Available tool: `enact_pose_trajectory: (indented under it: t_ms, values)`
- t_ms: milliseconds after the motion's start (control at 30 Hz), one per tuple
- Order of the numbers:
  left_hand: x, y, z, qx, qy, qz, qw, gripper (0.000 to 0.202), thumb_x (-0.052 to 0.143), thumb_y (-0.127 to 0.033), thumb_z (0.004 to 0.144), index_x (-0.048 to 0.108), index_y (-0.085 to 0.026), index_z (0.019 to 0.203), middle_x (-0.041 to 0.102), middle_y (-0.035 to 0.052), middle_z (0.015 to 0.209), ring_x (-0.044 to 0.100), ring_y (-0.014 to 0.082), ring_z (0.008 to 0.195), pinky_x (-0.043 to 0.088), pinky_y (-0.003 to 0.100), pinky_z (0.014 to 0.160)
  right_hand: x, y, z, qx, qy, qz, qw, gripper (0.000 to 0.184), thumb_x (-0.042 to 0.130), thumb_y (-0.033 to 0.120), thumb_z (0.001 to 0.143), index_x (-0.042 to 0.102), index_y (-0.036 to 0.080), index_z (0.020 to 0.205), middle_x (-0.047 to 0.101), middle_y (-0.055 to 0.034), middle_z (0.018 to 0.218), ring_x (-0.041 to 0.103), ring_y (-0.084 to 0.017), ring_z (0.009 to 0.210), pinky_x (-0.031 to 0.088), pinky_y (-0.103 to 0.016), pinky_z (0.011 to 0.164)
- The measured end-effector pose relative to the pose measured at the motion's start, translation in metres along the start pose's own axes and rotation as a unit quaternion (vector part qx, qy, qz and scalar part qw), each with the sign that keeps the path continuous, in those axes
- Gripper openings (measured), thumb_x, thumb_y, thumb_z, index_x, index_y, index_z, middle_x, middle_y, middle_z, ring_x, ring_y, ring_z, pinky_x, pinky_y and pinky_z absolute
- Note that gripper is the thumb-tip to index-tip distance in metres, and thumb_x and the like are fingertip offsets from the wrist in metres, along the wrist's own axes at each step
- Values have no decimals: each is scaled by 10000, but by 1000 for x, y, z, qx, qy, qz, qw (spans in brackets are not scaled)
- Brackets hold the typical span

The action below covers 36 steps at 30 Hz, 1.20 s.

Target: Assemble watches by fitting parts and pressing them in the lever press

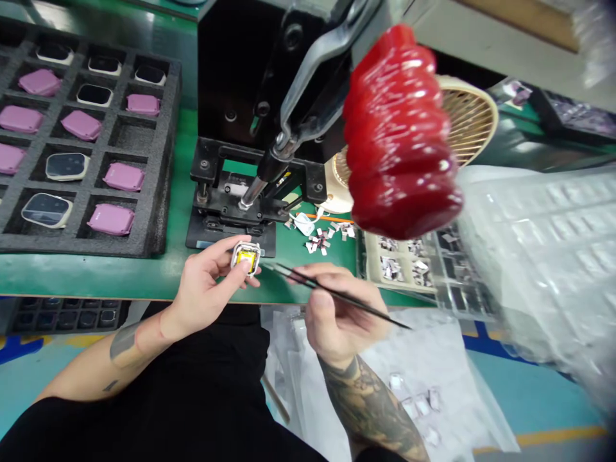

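Between the thumb and fingers of my left hand (209, 282) is a small watch case (246, 255), white-rimmed with a yellow patch inside. My right hand (344, 311) grips a pair of dark tweezers (337, 294) like a pen. The tips point left and end just beside the watch case; whether they touch it I cannot tell. Directly behind my left hand stands a black hand press (235, 212). Its lever ends in a big red ribbed handle (402, 141), which hangs above and beyond my right hand.
A grey foam tray (163, 186) at left holds pink and dark-screened watch cases. Small loose pieces (320, 241) lie on the green mat (187, 279). Right of them stands a compartment box (409, 256), near a fan (464, 119) and clear plastic trays (539, 256). Plastic bags (447, 359) hang below the table edge.
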<state>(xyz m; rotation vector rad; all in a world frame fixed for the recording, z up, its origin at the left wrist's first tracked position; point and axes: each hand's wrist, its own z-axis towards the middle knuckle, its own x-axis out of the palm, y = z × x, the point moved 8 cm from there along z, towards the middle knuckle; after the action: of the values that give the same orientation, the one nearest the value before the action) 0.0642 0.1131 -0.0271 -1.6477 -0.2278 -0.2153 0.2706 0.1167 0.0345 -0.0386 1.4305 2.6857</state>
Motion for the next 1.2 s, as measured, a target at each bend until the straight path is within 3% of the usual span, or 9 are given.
enact_pose_trajectory:
  t_ms: [233,400,500,600,767,900,1000,1100,1200]
  values:
    - [2,-1,4,-14,18,-43,999,494,859,-489,1028,761,-224,1432,893,95,1032,880,248,841,708,342,759,5,-32,-2,136,13,55,989,92,799,276,1045,751,219,1099,847,-62,1030,826,-187,786,713,-352,746]
    - [2,7,17,-62,14,-135,989,534,889,-573,980,754,-190,1326,884,123,966,872,264,762,658,324,674,6,-18,-3,132,93,126,979,81,803,301,1034,755,236,1042,801,-40,873,767,-186,682,644,-328,619]
    - [0,12,21,-61,16,-127,990,565,943,-519,941,732,-187,1347,875,126,970,866,251,760,638,302,666,-16,-5,14,114,123,150,974,152,821,340,1016,739,233,945,723,-27,701,677,-180,533,554,-318,504]
    - [2,10,15,-39,32,-84,995,557,893,-531,986,729,-191,1396,863,107,985,852,217,765,634,287,690,-59,10,40,92,140,122,978,332,859,409,981,696,234,751,567,-12,482,533,-171,355,430,-317,391]
    - [13,5,1,-13,74,103,992,445,719,-463,1124,715,-195,1478,863,74,1047,840,182,846,648,281,801,-170,45,65,45,-2,48,998,274,845,375,825,647,250,683,500,12,450,372,-164,288,307,-357,329]
    - [8,11,-1,20,71,206,976,466,701,-459,1135,695,-226,1538,876,83,1193,866,215,951,687,321,906,-224,46,86,17,-32,12,999,270,859,355,790,635,232,706,547,21,490,427,-144,331,379,-323,395]
    - [2,16,-5,35,66,232,970,488,724,-462,1123,682,-250,1560,874,82,1252,878,236,1004,707,338,928,-270,34,101,-15,-222,-136,965,338,913,425,775,636,233,758,663,-11,594,555,-148,434,448,-300,462]
    - [-3,17,-8,40,64,242,967,500,736,-461,1118,674,-259,1572,873,78,1269,881,234,1021,711,338,954,-271,37,88,-96,-369,-283,880,337,864,491,893,700,204,955,769,-68,787,680,-161,568,537,-303,544]
    - [-4,16,-8,37,68,241,967,493,728,-446,1127,667,-262,1580,874,75,1260,881,232,1033,714,338,958,-221,39,63,-149,-298,-364,870,211,798,379,1024,743,197,1115,786,-64,961,742,-164,713,600,-322,663]
